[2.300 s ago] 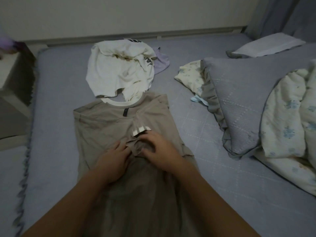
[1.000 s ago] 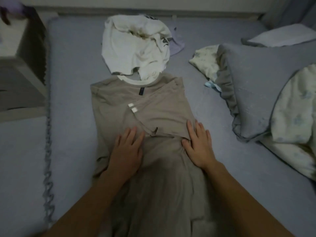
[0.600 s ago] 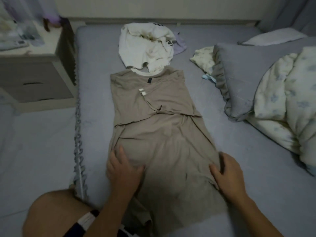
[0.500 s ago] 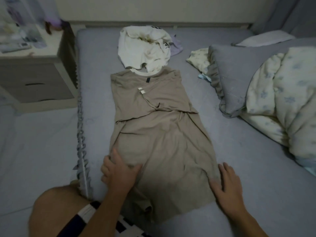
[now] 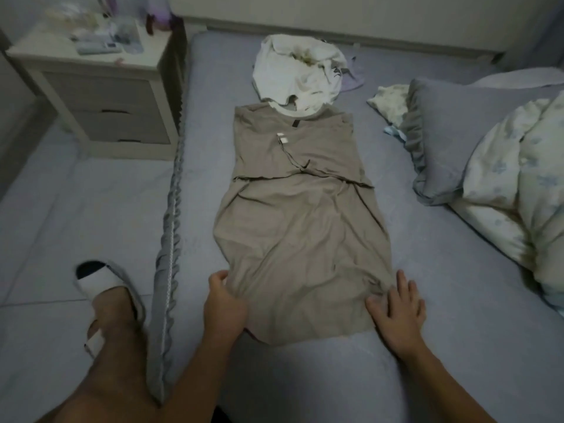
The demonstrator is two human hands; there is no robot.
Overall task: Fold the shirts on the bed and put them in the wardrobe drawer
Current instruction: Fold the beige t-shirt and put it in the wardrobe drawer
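A beige shirt [image 5: 300, 215] lies lengthwise on the grey bed [image 5: 442, 315], both sleeves folded in across its chest, collar at the far end. My left hand [image 5: 224, 303] grips the shirt's near left hem corner, fingers curled into the cloth. My right hand [image 5: 396, 303] lies flat with spread fingers on the near right hem corner. A crumpled white shirt [image 5: 299, 73] sits beyond the collar, with a lilac garment [image 5: 354, 79] peeking out behind it.
A grey pillow [image 5: 451, 132] and a floral quilt [image 5: 525, 178] fill the bed's right side. A white nightstand [image 5: 100, 96] with drawers and clutter stands left of the bed. My leg and slippered foot [image 5: 106, 288] are on the floor by the frilled bed edge.
Both hands slid down the beige shirt from its middle to the hem corners. My left hand went from pressing flat to gripping the cloth. The view pulled back.
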